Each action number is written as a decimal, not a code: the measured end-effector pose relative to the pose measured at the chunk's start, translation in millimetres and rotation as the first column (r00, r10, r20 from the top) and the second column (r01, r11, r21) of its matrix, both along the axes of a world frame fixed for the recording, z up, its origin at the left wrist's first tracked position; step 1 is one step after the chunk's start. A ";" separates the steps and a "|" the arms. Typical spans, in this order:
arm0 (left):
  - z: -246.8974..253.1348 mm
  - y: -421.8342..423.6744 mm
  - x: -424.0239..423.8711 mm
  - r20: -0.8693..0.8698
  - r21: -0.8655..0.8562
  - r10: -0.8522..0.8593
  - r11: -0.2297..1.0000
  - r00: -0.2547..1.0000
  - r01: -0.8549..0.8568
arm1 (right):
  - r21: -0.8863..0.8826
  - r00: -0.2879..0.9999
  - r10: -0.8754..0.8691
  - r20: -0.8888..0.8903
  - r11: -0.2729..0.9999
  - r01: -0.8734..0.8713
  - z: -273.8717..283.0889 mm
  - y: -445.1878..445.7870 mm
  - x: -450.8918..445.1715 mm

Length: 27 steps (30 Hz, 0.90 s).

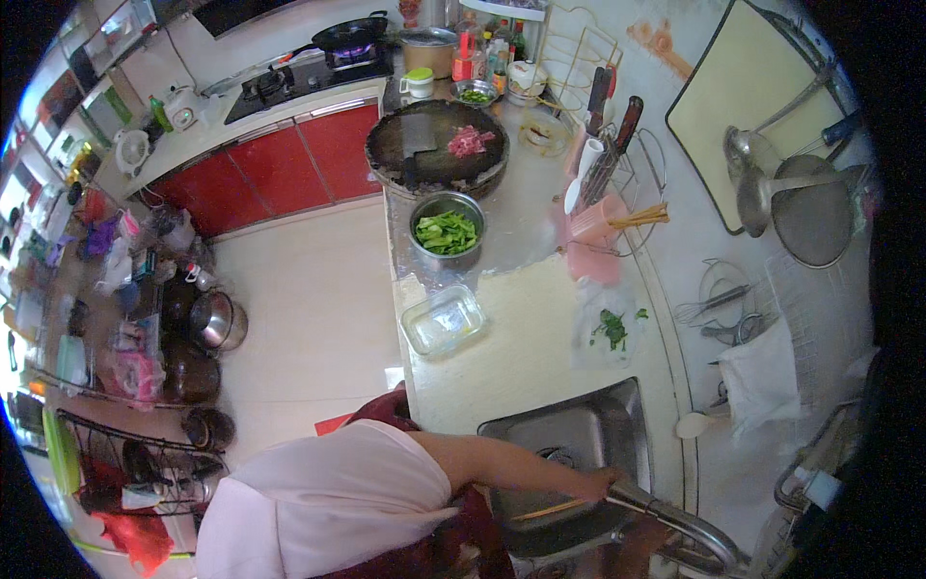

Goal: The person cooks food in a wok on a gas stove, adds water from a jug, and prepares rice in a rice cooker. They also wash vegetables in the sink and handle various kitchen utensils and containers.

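Note:
My left hand (602, 483) reaches over the stainless steel sink (629, 420) and is at the end of the faucet spout (680, 517). Its fingers are too blurred to show whether they grip anything. Thin wooden chopsticks (548, 510) slant across the sink below that hand, their upper end close to it. What seems to be my right hand (642, 539) is a dark blur under the spout, partly hidden by it. I cannot make out its fingers.
On the counter are a glass container (443, 320), a steel bowl of cut greens (447, 230) and a round chopping board (434, 163) bearing a cleaver (418, 134) and chopped meat (470, 141). Herb leaves (612, 329) lie near the wall. A wok (351, 32) sits over a lit burner (352, 53).

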<state>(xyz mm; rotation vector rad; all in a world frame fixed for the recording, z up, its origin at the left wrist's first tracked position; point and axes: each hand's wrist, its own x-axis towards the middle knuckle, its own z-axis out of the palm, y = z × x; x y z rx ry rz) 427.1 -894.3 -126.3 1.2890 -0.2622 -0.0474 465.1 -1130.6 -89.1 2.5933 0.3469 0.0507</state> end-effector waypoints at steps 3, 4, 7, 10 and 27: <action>-26.2 38.0 11.2 0.042 -0.347 -0.053 0.936 0.998 0.064 | 0.184 0.991 0.078 0.112 0.978 -0.098 -11.5 9.3 -27.1; -58.3 54.2 23.6 -0.032 -0.441 -0.140 0.891 0.990 0.112 | 0.233 0.998 0.061 0.005 0.971 -0.060 34.4 74.0 -36.8; -78.2 45.0 40.0 -0.129 -0.612 -0.381 0.757 0.916 0.229 | 0.730 0.987 0.089 0.136 0.664 -0.161 58.0 101.0 -25.8; 24.9 46.0 -14.6 -0.345 -0.517 -0.430 0.829 0.834 0.213 | 0.664 0.886 -0.074 0.457 0.692 -0.284 46.0 57.5 -11.3; 50.6 47.8 -15.1 -0.583 -0.142 -0.219 0.976 0.783 0.167 | 0.663 0.913 0.163 0.375 0.641 -0.387 1.2 24.2 21.6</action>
